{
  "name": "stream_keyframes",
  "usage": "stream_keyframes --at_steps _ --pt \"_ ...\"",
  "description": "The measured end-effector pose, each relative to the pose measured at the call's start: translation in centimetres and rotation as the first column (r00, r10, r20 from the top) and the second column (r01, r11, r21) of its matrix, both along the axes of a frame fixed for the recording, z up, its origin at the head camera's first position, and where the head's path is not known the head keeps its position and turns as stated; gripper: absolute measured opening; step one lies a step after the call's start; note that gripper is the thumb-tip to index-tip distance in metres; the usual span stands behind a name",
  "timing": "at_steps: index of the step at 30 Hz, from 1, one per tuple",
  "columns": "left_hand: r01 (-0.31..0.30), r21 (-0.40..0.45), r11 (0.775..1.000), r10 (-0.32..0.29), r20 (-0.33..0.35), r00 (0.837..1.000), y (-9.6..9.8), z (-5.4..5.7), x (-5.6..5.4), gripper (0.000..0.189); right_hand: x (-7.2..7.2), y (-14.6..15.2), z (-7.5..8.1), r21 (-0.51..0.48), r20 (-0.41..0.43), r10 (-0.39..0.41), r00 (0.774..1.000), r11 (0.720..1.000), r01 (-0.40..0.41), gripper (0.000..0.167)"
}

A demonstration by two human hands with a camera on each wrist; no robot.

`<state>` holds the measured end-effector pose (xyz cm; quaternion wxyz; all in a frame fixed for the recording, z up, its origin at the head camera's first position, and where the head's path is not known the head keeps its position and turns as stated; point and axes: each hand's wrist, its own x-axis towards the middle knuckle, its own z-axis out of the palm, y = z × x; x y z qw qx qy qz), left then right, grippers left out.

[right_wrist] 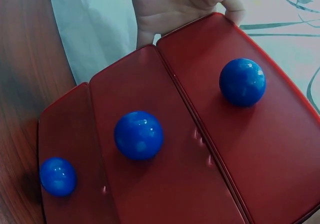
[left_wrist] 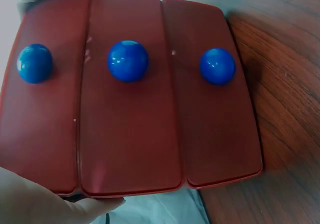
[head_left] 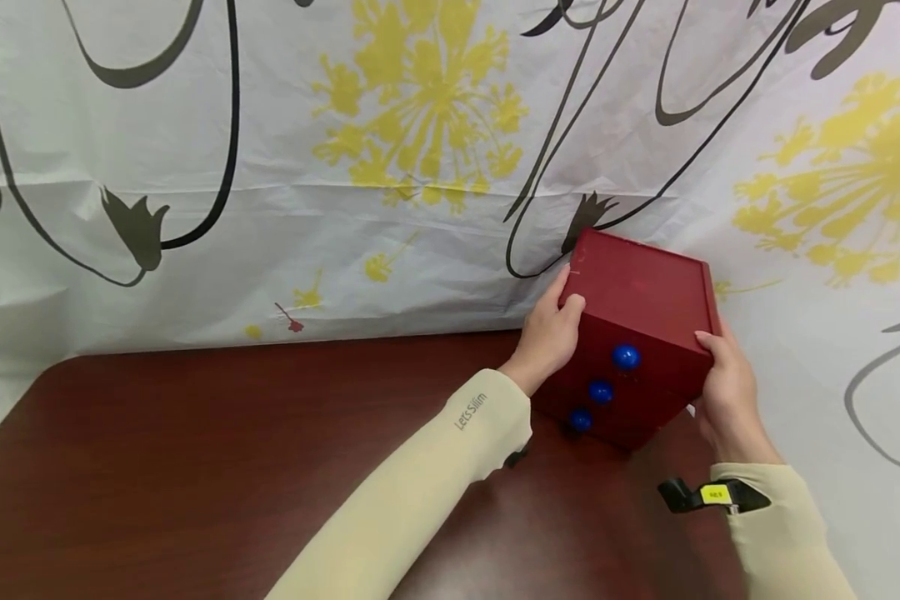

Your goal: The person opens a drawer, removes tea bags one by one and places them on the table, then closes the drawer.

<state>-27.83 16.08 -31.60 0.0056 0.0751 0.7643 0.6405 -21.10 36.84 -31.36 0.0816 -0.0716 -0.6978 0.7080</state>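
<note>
A person's two hands hold a dark red three-drawer cabinet [head_left: 641, 292], one at each side near its upper edges. The left hand [head_left: 543, 337] is closed around the cabinet's left side, its thumb up by the top front edge. The right hand [head_left: 731, 387] grips the opposite side, its thumb lying at the upper right corner.

The cabinet is at the far right of the brown wood-grain worktop [head_left: 270, 442], its front turned toward the person and somewhat to the left. Whether its base fully touches the surface cannot be told. Three drawer fronts [left_wrist: 130, 144] are stacked, each carrying a shiny round blue knob [head_left: 626, 357].

Behind the worktop and along its right side hangs a white sheet [head_left: 262, 167], printed with yellow flowers [head_left: 435, 108] and dark curling stems. Both forearms wear pale cream sleeves [head_left: 412, 492], the left one lettered; a black wrist device [head_left: 716, 495] sits at the right cuff.
</note>
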Motion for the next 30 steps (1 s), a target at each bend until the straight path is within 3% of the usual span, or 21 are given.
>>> stream_keyframes --at_steps 10,19,30 --pt "0.008 0.003 1.000 -0.007 -0.049 0.999 -1.0 0.3 0.6 0.060 -0.1 -0.1 0.2 -0.011 -0.018 0.047 0.999 0.999 -0.047 0.060" --pt "0.021 0.041 0.999 -0.021 0.003 1.000 -2.2 0.6 2.0 0.062 0.3 -1.1 0.2 -0.010 -0.016 -0.002 1.000 1.000 0.002 0.059" --pt "0.024 0.125 0.992 -0.027 0.028 0.999 -4.4 0.3 4.5 0.065 1.5 -2.3 -0.1 0.028 -0.044 0.108 0.993 0.994 -0.106 0.058"
